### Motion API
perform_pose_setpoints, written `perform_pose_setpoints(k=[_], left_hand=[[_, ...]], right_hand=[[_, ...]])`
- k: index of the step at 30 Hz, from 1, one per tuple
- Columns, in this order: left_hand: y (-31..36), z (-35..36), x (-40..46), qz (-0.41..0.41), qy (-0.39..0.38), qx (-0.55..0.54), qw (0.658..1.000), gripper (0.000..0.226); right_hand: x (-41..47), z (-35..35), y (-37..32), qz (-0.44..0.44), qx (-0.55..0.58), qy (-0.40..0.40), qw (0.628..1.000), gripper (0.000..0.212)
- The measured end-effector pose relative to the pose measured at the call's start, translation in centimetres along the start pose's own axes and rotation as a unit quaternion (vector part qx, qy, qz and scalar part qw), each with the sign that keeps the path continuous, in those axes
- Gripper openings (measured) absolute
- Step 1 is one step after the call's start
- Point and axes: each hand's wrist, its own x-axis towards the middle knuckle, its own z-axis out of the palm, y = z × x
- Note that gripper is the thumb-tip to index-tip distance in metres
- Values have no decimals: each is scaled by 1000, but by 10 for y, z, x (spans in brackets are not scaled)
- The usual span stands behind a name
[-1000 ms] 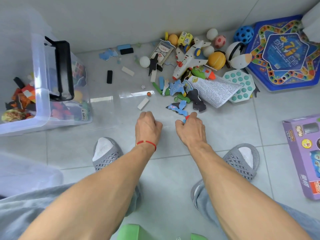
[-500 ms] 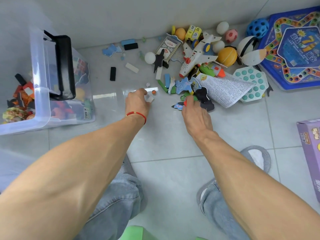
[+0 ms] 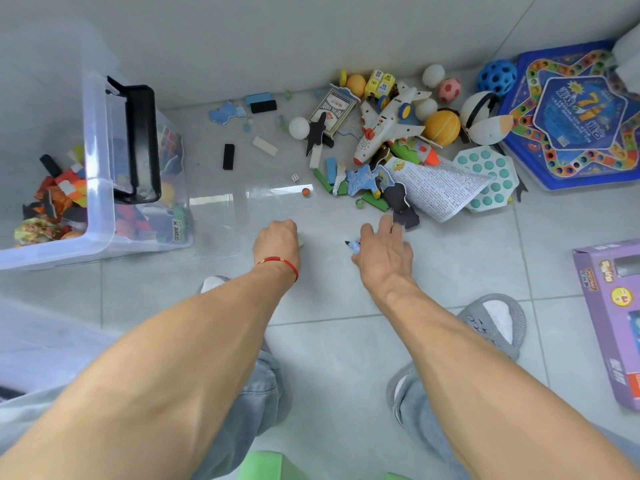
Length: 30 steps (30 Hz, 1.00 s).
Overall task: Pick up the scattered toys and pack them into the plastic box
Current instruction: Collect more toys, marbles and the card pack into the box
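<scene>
From the head camera, looking down at a pale tiled floor (image 3: 467, 271), both bare forearms reach forward. The left hand (image 3: 277, 242), a red string bracelet (image 3: 278, 262) at its wrist, is curled into a loose fist; a sliver of a pale block shows at its right edge, so it seems to grip that piece, though most of it is hidden. The right hand (image 3: 384, 252) has its fingers stretched forward, the tips at a black flat cutout (image 3: 405, 216), while its thumb side pinches a small blue flat toy piece (image 3: 354, 244).

The scattered toys lie in a heap against the wall, ahead and to the right of the hands — a white toy airplane (image 3: 386, 128) with red and blue trim, an orange ball (image 3: 441, 128), a white ball (image 3: 298, 127), a pink football (image 3: 449, 90), a blue holed ball (image 3: 497, 77), a card pack (image 3: 332, 110), black and blue blocks, a white die (image 3: 295, 178), a printed leaflet (image 3: 440, 188) and a teal bubble pad (image 3: 491, 174). A blue board game (image 3: 571, 116) sits at the far right, a purple carton (image 3: 609, 306) nearer.

The plastic box (image 3: 100, 188) stands at the left, well apart from the heap — clear-walled, with a black latch handle (image 3: 138, 143), already partly filled with colourful toys.
</scene>
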Motion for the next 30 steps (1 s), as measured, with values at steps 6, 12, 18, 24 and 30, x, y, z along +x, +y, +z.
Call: perform_pose_setpoints(k=[6, 12, 18, 24, 30], left_hand=[[-17, 13, -31, 23, -1, -31, 999, 14], [-20, 21, -45, 12, 21, -75, 997, 14], [-17, 13, -53, -17, -6, -144, 989, 11], [-28, -109, -69, -10, 58, -278, 959, 24], [-139, -255, -101, -98, 225, -443, 862, 16]], right_hand=[[-67, 30, 14, 20, 150, -29, 988, 13], [-111, 45, 17, 195, 501, -59, 841, 22], [-114, 2, 12, 153, 601, -84, 780, 20], [-96, -94, -51, 63, 758, -106, 640, 13], [-91, -199, -197, -32, 787, -103, 608, 15]])
